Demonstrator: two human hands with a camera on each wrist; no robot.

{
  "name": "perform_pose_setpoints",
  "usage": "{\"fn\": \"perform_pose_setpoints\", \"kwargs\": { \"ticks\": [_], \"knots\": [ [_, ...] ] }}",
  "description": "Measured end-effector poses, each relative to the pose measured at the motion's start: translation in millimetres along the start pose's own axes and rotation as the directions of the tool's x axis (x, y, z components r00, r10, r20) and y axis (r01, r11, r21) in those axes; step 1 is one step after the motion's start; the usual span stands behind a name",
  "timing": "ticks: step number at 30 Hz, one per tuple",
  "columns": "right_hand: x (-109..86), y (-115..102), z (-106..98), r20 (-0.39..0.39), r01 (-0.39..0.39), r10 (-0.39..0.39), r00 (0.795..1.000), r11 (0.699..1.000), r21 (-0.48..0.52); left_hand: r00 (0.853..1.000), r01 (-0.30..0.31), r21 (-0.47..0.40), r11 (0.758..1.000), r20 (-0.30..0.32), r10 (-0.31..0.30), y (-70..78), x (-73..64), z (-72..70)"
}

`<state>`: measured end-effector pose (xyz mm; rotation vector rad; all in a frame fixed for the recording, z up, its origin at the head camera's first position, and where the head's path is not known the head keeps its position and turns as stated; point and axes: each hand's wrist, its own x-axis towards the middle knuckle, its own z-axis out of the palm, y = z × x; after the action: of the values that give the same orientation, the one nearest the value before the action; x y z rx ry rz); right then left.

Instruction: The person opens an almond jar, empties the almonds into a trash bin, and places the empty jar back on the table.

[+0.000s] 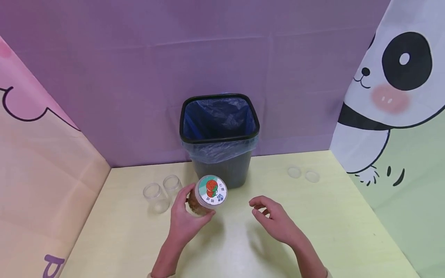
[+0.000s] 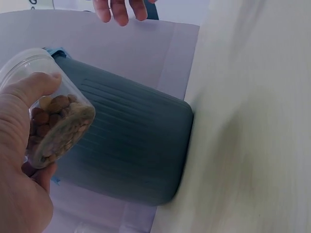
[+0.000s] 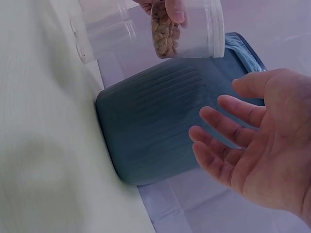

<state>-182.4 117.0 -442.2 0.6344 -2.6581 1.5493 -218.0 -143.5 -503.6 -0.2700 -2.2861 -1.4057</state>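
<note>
My left hand (image 1: 185, 222) grips a clear plastic jar (image 2: 73, 92) around its side, above the table. Small brown nut-like pieces (image 3: 164, 31) fill the jar's lower part. Its lid (image 1: 211, 191) is on, with a green and white label showing red fruit. Thumb and fingers lie on opposite sides of the jar in the left wrist view. To the right of the jar, my right hand (image 1: 274, 220) hovers with loosely bent fingers and holds nothing; its palm shows in the right wrist view.
A grey trash bin (image 1: 222, 168) with a black rim and blue liner stands behind the jar, near the purple backdrop (image 1: 139, 85). Two clear uncovered jars (image 1: 158, 200) (image 1: 172, 185) stand at the left. Two clear round lids (image 1: 294, 172) (image 1: 312, 177) lie at the right on the pale table (image 1: 333, 231).
</note>
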Motion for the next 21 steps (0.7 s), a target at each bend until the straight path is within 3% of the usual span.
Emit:
{"fn": "perform_pose_setpoints", "kwargs": {
  "ticks": [7,13,15,20,21],
  "knots": [
    [4.2,-6.2,0.1,-0.044,0.009,-0.009,0.999,1.000,-0.002,0.999,0.019,-0.020,1.000,-0.027,-0.019,1.3,0.0,-7.9],
    [11.0,8.6,1.6,-0.074,0.070,-0.070,0.995,0.997,-0.012,1.000,-0.010,-0.041,0.999,0.012,0.010,2.4,4.2,-5.1],
    [13.3,18.3,3.1,-0.072,0.075,-0.076,0.995,0.997,-0.015,0.999,0.008,-0.065,0.998,0.033,-0.006,12.8,5.2,-6.4],
    [17.4,24.9,2.7,-0.079,0.069,-0.071,0.994,0.997,-0.033,0.995,0.050,-0.070,0.996,0.095,-0.043,13.1,3.0,-1.2],
    [18.3,23.5,1.7,-0.086,0.067,-0.071,0.994,0.997,-0.043,0.994,0.045,-0.058,0.997,0.104,-0.039,7.2,2.1,2.4]
  ]
}}
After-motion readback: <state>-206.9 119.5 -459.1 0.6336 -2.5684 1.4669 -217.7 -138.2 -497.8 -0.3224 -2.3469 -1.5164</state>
